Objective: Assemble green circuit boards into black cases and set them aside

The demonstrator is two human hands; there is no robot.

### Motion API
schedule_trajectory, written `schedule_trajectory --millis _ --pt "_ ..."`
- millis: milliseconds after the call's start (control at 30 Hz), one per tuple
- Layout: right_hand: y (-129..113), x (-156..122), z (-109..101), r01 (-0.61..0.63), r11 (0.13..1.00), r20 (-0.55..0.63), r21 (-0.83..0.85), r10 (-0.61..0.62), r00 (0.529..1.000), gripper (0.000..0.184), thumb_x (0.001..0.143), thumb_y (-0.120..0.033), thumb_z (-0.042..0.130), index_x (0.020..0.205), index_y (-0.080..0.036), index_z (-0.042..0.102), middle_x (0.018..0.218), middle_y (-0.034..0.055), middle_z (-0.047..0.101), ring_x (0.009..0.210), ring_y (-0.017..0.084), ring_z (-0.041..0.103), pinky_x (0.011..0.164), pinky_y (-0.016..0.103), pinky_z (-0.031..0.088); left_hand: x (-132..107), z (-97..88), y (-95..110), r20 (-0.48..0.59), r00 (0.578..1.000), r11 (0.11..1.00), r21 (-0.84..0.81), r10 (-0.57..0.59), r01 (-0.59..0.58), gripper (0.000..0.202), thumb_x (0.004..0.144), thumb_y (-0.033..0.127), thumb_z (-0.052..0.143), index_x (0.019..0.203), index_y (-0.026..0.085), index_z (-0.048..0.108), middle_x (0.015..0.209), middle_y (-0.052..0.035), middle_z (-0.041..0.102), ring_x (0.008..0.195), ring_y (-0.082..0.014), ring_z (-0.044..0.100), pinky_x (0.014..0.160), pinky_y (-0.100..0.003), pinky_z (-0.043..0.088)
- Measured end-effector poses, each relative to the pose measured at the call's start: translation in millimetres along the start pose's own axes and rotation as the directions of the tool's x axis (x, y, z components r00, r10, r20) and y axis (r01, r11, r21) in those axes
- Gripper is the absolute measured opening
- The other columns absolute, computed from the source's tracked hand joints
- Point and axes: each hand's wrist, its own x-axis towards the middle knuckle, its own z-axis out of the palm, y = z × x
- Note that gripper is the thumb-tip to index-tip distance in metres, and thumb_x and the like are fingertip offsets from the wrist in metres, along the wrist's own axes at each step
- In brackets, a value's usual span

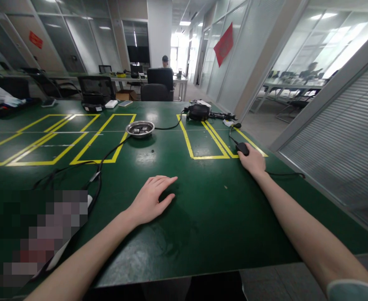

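Note:
At the table's right side, my right hand is closed around a small black power adapter. A thin black cable runs from its far end up to a dark connector. Another black cable comes out behind my wrist and reaches the right edge of the table. My left hand rests low over the green table, fingers stretched and thumb apart, with nothing in it. The yellow tape outlines lie beyond it.
A round steel bowl with small metal pieces stands mid-table. Black gear sits at the far right. Cables cross the left side, near a blurred-out object. A phone lies at the far edge. A person sits in the background.

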Motion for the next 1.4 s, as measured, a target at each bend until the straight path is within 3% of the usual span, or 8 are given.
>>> schedule_trajectory --millis 333,467,767,900,1000,1067,1233,1400 --pt "1 5 2 0.045 0.998 0.019 -0.047 -0.044 0.999 0.068 0.088 -0.038 0.06 0.149 -0.01 0.054 0.139 0.0245 0.059 0.114 0.04 0.066 0.095 0.048 0.052 0 -0.8 -1 0.015 1.0 1.0 -0.004 -0.005 0.005 0.045 0.098 0.025 0.058 0.143 0.025 0.057 0.131 -0.01 0.071 0.123 -0.0271 0.063 0.107 -0.05 0.048" --pt "7 9 5 0.051 0.996 -0.057 0.073 -0.047 0.997 0.058 0.09 -0.036 0.055 0.141 -0.008 0.061 0.13 0.0228 0.067 0.118 0.038 0.064 0.101 0.047 0.049 -1 -0.4 -1 0.01 1.0 1.0 -0.015 0.017 -0.017 0.042 0.099 0.025 0.058 0.141 0.025 0.06 0.131 -0.0096 0.071 0.124 -0.027 0.062 0.107 -0.05 0.048" --pt "15 18 4 -0.13 0.98 -0.079 0.152 0.143 0.987 0.048 0.095 -0.032 0.042 0.122 -0.004 0.069 0.1 0.0248 0.074 0.102 0.038 0.067 0.093 0.048 0.05 -1 -0.6 -3 0.012 1.0 1.0 -0.019 0.012 -0.012 0.039 0.099 0.026 0.058 0.138 0.024 0.062 0.129 -0.0096 0.072 0.123 -0.0269 0.063 0.106 -0.049 0.049" --pt "19 21 5 -0.166 0.971 -0.062 0.174 0.179 0.982 0.052 0.093 -0.036 0.05 0.131 -0.002 0.062 0.091 0.0195 0.074 0.095 0.035 0.069 0.091 0.045 0.052 -2 -1.3 -2 0.013 1.0 1.0 -0.022 0.013 -0.012 0.039 0.099 0.025 0.057 0.138 0.024 0.062 0.13 -0.0095 0.071 0.124 -0.0266 0.062 0.106 -0.049 0.049" --pt "23 21 9 -0.103 0.969 -0.102 0.225 0.128 0.986 0.063 0.085 -0.04 0.065 0.138 -0.007 0.058 0.117 0.0199 0.07 0.109 0.033 0.066 0.101 0.046 0.05 -2 -1.4 -1 0.011 1.0 1.0 -0.024 0.02 -0.02 0.039 0.099 0.025 0.057 0.138 0.024 0.062 0.13 -0.0098 0.071 0.124 -0.0267 0.062 0.106 -0.048 0.05" --pt "27 22 12 -0.02 0.962 -0.139 0.274 0.06 0.988 0.056 0.079 -0.039 0.071 0.127 -0.01 0.067 0.126 0.0194 0.066 0.118 0.034 0.062 0.106 0.046 0.048 -2 -0.8 -2 0.008 1.0 0.999 -0.021 0.028 -0.028 0.038 0.099 0.025 0.057 0.137 0.024 0.062 0.13 -0.0097 0.071 0.123 -0.0266 0.062 0.105 -0.049 0.05" --pt "35 26 20 0.077 0.923 -0.193 0.378 -0.002 0.981 0.034 0.066 -0.034 0.079 0.094 -0.014 0.077 0.12 0.0163 0.065 0.117 0.035 0.062 0.106 0.047 0.048 -2 0.2 -4 0.009 0.999 0.999 -0.013 0.048 -0.048 0.037 0.1 0.025 0.057 0.136 0.023 0.062 0.13 -0.0093 0.071 0.123 -0.0261 0.062 0.105 -0.048 0.05" --pt "37 28 20 0.117 0.92 -0.259 0.375 -0.017 0.966 0.044 0.066 -0.034 0.078 0.104 -0.013 0.077 0.117 0.0153 0.068 0.114 0.033 0.063 0.105 0.046 0.049 -2 -0.6 -4 0.004 0.999 0.998 -0.013 0.054 -0.054 0.035 0.1 0.025 0.057 0.134 0.022 0.063 0.129 -0.0089 0.072 0.123 -0.0258 0.062 0.105 -0.048 0.051"
